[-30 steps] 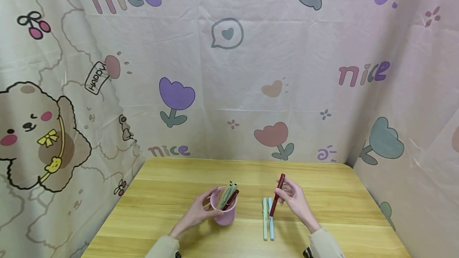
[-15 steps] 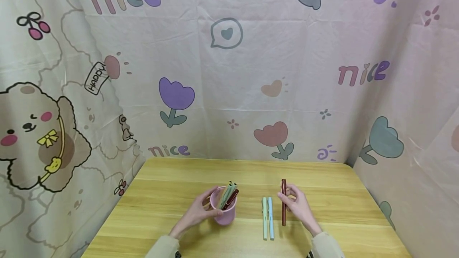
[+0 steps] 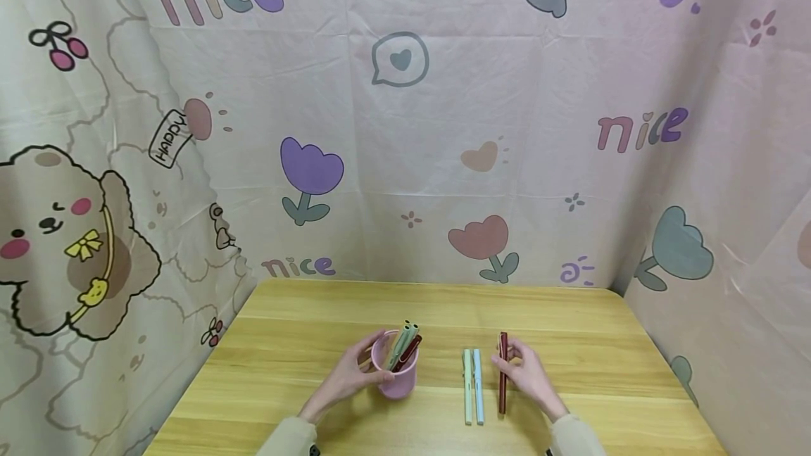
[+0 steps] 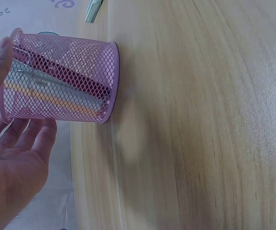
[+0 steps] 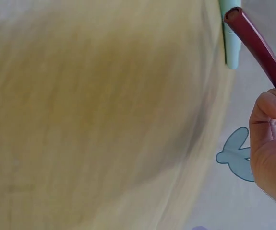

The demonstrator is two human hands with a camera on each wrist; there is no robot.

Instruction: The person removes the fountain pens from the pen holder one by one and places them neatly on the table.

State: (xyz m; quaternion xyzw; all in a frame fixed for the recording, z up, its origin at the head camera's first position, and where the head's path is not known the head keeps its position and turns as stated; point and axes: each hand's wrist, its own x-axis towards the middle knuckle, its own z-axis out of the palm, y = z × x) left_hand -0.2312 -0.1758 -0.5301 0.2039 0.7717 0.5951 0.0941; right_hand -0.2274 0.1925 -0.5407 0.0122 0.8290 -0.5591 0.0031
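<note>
My left hand grips a pink mesh pen cup, thumb on one side of the rim and fingers on the other. Several pens stand leaning inside it, among them a dark red pen and light green pens. In my right hand, a dark red pen is pinched between thumb and fingers, its lower end close over the table. Just left of it, a light green pen and a light blue pen lie side by side, both pointing away from me.
The wooden table has light grain and a straight back edge. Behind it and on both sides hangs a pale printed curtain with flowers, words and a cartoon bear.
My right hand has moved the dark red pen from over the light blue pen to the right and toward me, lowering and straightening it. My left hand stays on the pen cup.
</note>
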